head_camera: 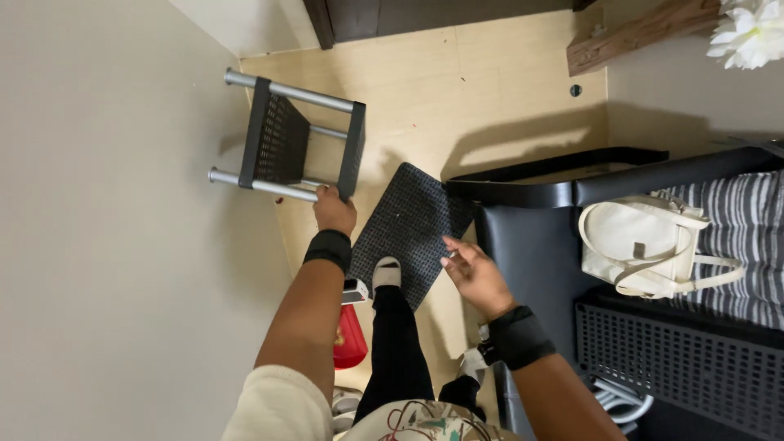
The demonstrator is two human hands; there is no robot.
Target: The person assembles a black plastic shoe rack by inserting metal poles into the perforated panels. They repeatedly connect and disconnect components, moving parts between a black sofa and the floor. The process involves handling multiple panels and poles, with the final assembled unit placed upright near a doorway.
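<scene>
soft, even indoor light, a broad shadow on the floor point(490, 106), sharp focus, wide-angle bending at edges.

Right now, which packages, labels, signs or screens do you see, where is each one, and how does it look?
Red package: on the floor beside the person's left forearm, rounded red shape with a small yellow mark, partly hidden.
No signs or screens show.

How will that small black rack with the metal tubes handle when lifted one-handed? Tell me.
The rack probably stays stiff: metal tubes and perforated panels. Likely light for its size, since the left hand alone grips one tube. Held at a corner, it may swing or tilt.
</scene>
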